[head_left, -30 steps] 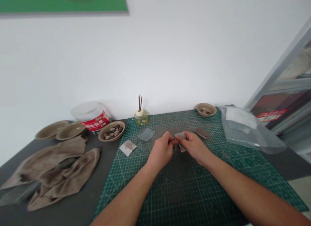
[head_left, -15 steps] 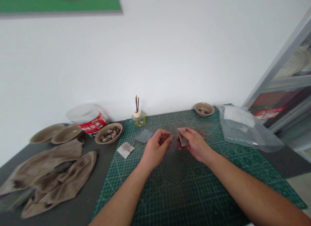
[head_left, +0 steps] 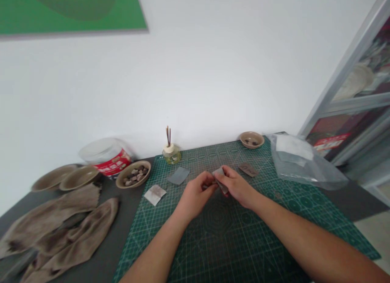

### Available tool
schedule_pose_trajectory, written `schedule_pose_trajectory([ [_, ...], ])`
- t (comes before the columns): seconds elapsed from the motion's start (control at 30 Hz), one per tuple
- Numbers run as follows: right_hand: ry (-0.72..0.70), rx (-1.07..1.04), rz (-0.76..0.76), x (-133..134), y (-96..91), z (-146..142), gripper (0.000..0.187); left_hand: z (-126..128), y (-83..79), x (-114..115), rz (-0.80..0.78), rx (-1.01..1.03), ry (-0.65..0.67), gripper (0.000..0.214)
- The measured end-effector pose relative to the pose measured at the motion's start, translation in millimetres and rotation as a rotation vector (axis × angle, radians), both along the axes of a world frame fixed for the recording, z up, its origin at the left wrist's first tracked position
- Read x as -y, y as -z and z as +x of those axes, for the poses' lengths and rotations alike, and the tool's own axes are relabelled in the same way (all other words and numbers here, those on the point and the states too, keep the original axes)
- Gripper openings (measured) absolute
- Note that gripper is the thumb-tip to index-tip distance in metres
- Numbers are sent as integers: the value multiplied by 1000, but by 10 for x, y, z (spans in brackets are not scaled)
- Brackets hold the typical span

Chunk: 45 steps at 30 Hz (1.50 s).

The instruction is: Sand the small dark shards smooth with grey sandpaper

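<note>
My right hand (head_left: 234, 184) is closed on a folded piece of grey sandpaper (head_left: 219, 178), thumb on top. Against it, my left hand (head_left: 196, 192) pinches a small brownish stone, now mostly hidden by the fingers and the sandpaper. Both hands meet above the green cutting mat (head_left: 219, 250). Flat on the mat, left of the hands, lie a grey sandpaper sheet (head_left: 178, 176) and a whitish, brown-stained piece (head_left: 155, 194). A brown sandpaper piece (head_left: 248, 169) with dark writing rests just beyond my right hand.
A bowl of pebbles (head_left: 133, 174), a red-labelled tub (head_left: 106, 157), two shallow bowls (head_left: 55, 178) and brown cloths (head_left: 76, 238) are at left. A reed diffuser (head_left: 171, 154) stands by the wall. At right are a bowl with a few stones (head_left: 251, 140) and a plastic bag (head_left: 304, 161).
My hands have come together, so the sandpaper in my right hand now meets the stone in my left. The view has tilted slightly upward.
</note>
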State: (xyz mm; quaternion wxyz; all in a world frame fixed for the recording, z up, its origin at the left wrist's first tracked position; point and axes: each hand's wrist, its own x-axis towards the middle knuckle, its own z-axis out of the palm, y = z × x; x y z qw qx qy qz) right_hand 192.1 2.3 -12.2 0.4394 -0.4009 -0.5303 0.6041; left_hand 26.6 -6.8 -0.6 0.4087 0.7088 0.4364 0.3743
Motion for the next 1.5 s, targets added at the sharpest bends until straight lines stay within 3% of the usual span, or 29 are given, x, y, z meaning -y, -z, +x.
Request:
schedule_pose_trajectory([
  [0.1, 13, 47, 49, 1, 31, -5, 32, -14, 2, -10, 56, -68, -81, 9],
  [0.37, -79, -43, 139, 18, 19, 7, 32, 45, -25, 35, -96, 247, -17, 10],
  [0.67, -48, -12, 235, 36, -10, 26, 31, 85, -33, 86, -46, 286, -36, 10],
  [0.8, -81, -36, 200, 26, 5, 46, 31, 90, -24, 93, -75, 368, -11, 11],
  [1.0, 24, -76, 75, -56, 42, 66, 34, 30, -59, 52, -34, 481, -66, 14],
  [1.3, 170, 97, 197, -30, -9, 110, 34, 48, -26, 6, -159, 541, -39, 29],
  [1.37, 217, 208, 296, 1, -30, 107, 30, 50, -24, 12, -173, 476, -44, 24],
  [1.5, 209, 408, 466, 84, -68, 78, 28, 27, -20, 46, -57, 126, -64, 7],
])
